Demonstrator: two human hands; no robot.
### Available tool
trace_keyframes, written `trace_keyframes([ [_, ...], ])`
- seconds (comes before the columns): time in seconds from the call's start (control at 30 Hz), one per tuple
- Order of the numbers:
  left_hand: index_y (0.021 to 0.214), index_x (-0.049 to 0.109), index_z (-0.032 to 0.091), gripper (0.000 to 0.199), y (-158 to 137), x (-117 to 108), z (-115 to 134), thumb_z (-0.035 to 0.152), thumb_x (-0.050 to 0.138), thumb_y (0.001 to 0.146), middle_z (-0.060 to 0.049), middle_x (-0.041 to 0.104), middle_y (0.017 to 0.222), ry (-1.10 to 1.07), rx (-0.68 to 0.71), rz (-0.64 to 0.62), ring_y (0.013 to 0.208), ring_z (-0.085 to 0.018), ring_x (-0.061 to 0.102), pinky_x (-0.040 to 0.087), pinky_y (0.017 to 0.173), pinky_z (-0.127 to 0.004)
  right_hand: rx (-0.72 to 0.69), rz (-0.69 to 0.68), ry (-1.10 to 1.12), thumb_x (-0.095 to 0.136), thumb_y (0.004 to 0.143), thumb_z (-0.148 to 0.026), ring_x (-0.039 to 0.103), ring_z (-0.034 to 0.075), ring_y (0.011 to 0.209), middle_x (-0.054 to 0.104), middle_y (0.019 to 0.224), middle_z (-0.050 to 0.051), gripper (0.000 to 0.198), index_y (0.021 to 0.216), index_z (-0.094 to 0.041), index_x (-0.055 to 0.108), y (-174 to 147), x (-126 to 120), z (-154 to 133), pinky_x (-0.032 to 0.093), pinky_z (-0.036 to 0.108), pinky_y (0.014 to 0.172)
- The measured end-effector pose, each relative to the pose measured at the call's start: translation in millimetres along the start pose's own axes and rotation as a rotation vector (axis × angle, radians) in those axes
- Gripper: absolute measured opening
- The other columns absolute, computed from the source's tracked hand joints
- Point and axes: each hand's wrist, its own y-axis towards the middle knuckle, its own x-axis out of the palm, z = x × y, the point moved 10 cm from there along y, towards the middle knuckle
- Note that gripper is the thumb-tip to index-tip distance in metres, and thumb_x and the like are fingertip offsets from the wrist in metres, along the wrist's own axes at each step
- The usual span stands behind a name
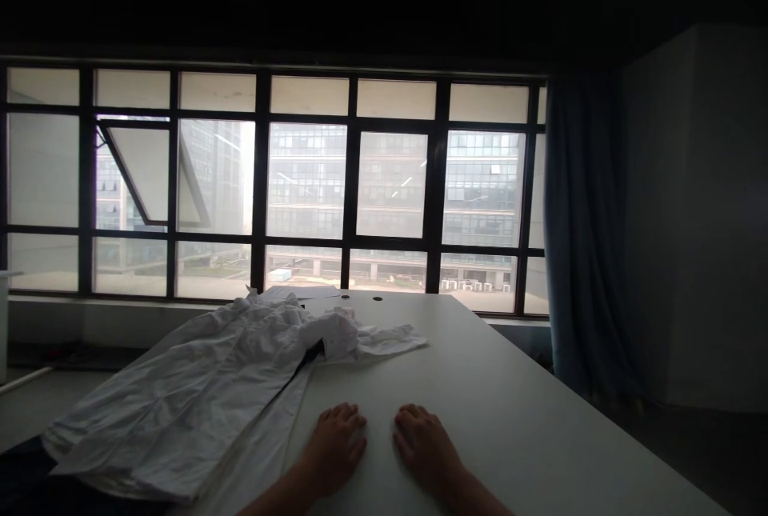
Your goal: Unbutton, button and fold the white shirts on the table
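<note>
My left hand (336,448) rests on the white table (510,388), palm down, with its fingers loosely bent and nothing held. To its right, a short gap away, my right hand (425,448) lies the same way, also holding nothing. A white long-sleeved shirt (198,388) is spread rumpled over the left part of the table, its collar end toward the window and its hem near me. One sleeve (393,340) stretches right across the tabletop. A dark strip shows at the shirt's opening. My left hand is the nearer one to the shirt, beside its right edge.
Two dark round grommets (378,298) sit near the table's far edge. Beyond stands a wide window (306,180) with one pane (141,172) tilted out. A blue curtain (585,252) hangs at the right. Something dark (27,472) lies at the lower left under the shirt's hem.
</note>
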Motion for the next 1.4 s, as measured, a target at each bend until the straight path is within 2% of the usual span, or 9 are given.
trace_keyframes([
  [0.13,0.113,0.066,0.021,0.029,0.3,-6.1,7.7,0.027,0.049,0.091,-0.008,0.061,0.130,-0.012,0.016,0.026,0.123,-0.023,0.051,0.039,0.107,-0.038,0.013,0.043,-0.063,0.047,0.089,-0.019,0.062,0.018,0.094,0.068,0.096,0.008,0.022,0.082,-0.018,0.068,-3.0,-3.4,-1.9,0.042,0.024,0.083],
  [0.3,0.097,0.066,0.014,0.027,-12.0,-12.9,12.2,0.017,0.039,0.095,-0.012,0.066,0.107,0.048,-0.032,-0.029,0.101,-0.022,0.060,0.048,0.089,-0.034,0.070,-0.024,-0.111,0.042,0.094,-0.026,0.066,0.016,0.077,0.070,0.087,0.005,0.028,0.083,-0.019,0.067,-5.3,4.9,5.8,0.042,0.023,0.067],
  [0.53,0.092,0.065,0.016,0.018,-33.8,-22.1,9.9,0.020,0.048,0.092,-0.010,0.066,0.107,-0.004,0.065,-0.123,0.104,-0.021,0.059,0.048,0.091,-0.033,0.119,-0.094,-0.027,0.052,0.087,-0.029,0.066,0.016,0.074,0.072,0.086,0.002,0.018,0.091,-0.023,0.069,-10.7,4.0,17.3,0.041,0.024,0.066],
  [0.83,0.101,0.069,0.018,0.022,-34.8,-34.8,9.4,0.027,0.051,0.092,-0.008,0.067,0.112,0.080,0.086,-0.092,0.104,-0.023,0.061,0.047,0.091,-0.035,0.090,-0.140,-0.044,0.053,0.088,-0.029,0.062,0.016,0.078,0.070,0.092,0.005,0.023,0.098,-0.021,0.071,-22.6,-9.4,6.9,0.039,0.025,0.070],
  [0.93,0.104,0.069,0.018,0.024,-34.2,-56.9,-23.3,0.030,0.052,0.093,-0.009,0.068,0.114,0.117,-0.064,0.007,0.105,-0.023,0.062,0.045,0.094,-0.035,0.070,-0.141,-0.041,0.054,0.088,-0.029,0.061,0.015,0.076,0.069,0.093,0.006,0.022,0.098,-0.019,0.071,-22.1,-9.8,7.3,0.038,0.025,0.068],
  [1.07,0.113,0.067,0.016,0.032,-42.5,-85.1,-99.8,0.035,0.053,0.092,-0.013,0.064,0.120,0.284,-0.377,0.085,0.112,-0.027,0.058,0.045,0.093,-0.039,0.044,-0.189,0.001,0.055,0.086,-0.026,0.060,0.015,0.074,0.069,0.084,0.004,0.021,0.099,-0.019,0.071,-19.7,-5.8,9.5,0.037,0.024,0.066],
  [1.2,0.109,0.066,0.015,0.036,-63.2,-96.0,-175.8,0.041,0.056,0.087,-0.017,0.063,0.120,0.319,-0.661,0.066,0.113,-0.030,0.058,0.046,0.087,-0.040,0.036,-0.219,0.026,0.055,0.086,-0.027,0.060,0.015,0.071,0.070,0.081,0.004,0.023,0.101,-0.020,0.071,-19.0,-2.9,12.9,0.037,0.024,0.065],
  [1.3,0.095,0.068,0.014,0.033,-73.6,-95.5,-204.3,0.041,0.051,0.089,-0.017,0.068,0.107,0.237,-0.740,0.038,0.098,-0.026,0.065,0.047,0.080,-0.034,0.038,-0.224,0.021,0.055,0.086,-0.029,0.061,0.015,0.073,0.071,0.083,0.004,0.025,0.104,-0.021,0.071,-20.9,-2.4,14.9,0.037,0.024,0.066],
  [1.4,0.088,0.069,0.015,0.030,-75.4,-97.9,-208.8,0.040,0.052,0.090,-0.015,0.070,0.100,0.136,-0.742,0.036,0.088,-0.024,0.067,0.048,0.074,-0.030,0.046,-0.232,0.012,0.055,0.087,-0.031,0.061,0.016,0.074,0.071,0.084,0.004,0.027,0.106,-0.022,0.071,-22.8,-2.6,16.7,0.037,0.025,0.066],
])
